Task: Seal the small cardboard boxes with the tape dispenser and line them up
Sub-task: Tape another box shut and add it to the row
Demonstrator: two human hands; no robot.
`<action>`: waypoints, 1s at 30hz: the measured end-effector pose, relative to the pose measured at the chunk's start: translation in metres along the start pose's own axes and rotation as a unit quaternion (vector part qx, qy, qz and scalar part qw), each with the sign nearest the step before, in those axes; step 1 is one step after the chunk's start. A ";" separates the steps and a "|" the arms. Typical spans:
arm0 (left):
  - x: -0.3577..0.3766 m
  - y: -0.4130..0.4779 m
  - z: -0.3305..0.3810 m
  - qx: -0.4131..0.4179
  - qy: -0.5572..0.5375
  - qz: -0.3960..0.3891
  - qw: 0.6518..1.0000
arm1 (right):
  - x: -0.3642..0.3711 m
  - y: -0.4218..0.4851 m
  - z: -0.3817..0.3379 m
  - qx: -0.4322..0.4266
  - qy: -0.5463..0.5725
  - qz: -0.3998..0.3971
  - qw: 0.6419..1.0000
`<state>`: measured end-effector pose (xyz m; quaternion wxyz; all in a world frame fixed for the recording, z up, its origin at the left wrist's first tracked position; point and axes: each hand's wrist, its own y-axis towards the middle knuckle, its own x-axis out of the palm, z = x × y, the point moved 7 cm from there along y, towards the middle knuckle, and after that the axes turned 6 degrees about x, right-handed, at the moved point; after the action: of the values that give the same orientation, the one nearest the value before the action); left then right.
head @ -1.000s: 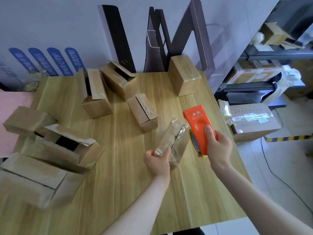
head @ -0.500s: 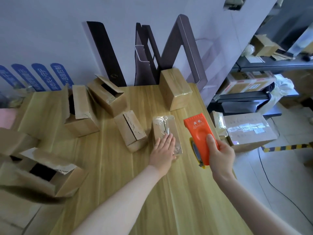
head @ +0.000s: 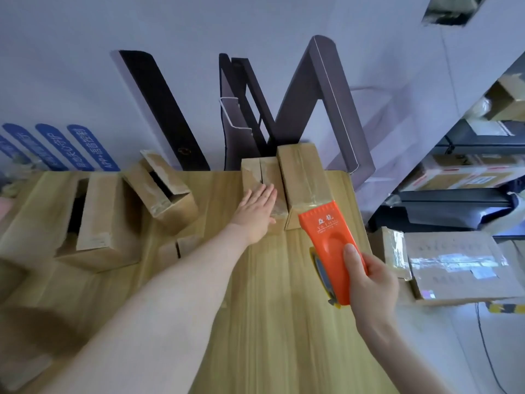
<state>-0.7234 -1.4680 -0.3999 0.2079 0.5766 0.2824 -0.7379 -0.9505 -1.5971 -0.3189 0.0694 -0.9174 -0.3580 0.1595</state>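
My left hand (head: pixel 255 210) lies flat with straight fingers on a small taped box (head: pixel 260 173) at the far edge of the wooden table (head: pixel 284 322). That box stands side by side with a larger sealed box (head: pixel 302 180) on its right. My right hand (head: pixel 369 282) grips an orange tape dispenser (head: pixel 331 245) above the table's right side, just in front of the larger box. Two unsealed boxes with open flaps, one (head: pixel 162 183) tilted and one (head: pixel 96 220) to its left, sit on the left half of the table.
More cardboard boxes (head: pixel 22 280) crowd the table's left edge, blurred. Dark boards (head: pixel 162 109) lean on the wall behind the table. A taped carton (head: pixel 449 265) sits on the floor to the right, by shelves (head: pixel 468 172) with parcels.
My left hand set the taped box down, then slid it away across the table until it stands beside the larger sealed box. The dispenser stayed in my right hand.
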 end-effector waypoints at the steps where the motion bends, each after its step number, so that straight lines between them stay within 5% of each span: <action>1: -0.002 0.009 -0.004 0.001 0.004 -0.003 1.000 | 0.001 0.006 0.000 0.000 0.002 -0.003 1.000; 9: -0.012 0.041 -0.017 0.004 0.016 0.007 1.000 | 0.001 0.025 0.007 0.016 0.012 -0.015 1.000; 13: -0.038 0.040 -0.013 -0.012 -0.151 -0.033 0.988 | -0.001 0.019 0.009 0.021 0.009 -0.014 1.000; 16: -0.082 0.013 -0.017 -0.064 -0.235 0.134 0.961 | -0.001 0.010 0.010 0.023 0.011 -0.012 1.000; 19: -0.085 -0.062 -0.024 -0.199 -0.155 0.286 0.925 | -0.001 -0.004 0.012 0.027 0.022 -0.010 0.999; 24: 0.011 -0.182 -0.005 -0.397 -0.071 0.133 0.906 | 0.006 -0.039 0.014 0.034 0.026 -0.016 0.999; 30: 0.044 -0.224 0.035 -0.176 -0.043 0.065 0.981 | 0.018 -0.097 0.004 0.020 0.020 -0.045 0.999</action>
<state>-0.9017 -1.3210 -0.3965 0.3662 0.5155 0.3605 -0.6857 -1.0007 -1.5137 -0.3032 0.1019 -0.9019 -0.3938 0.1450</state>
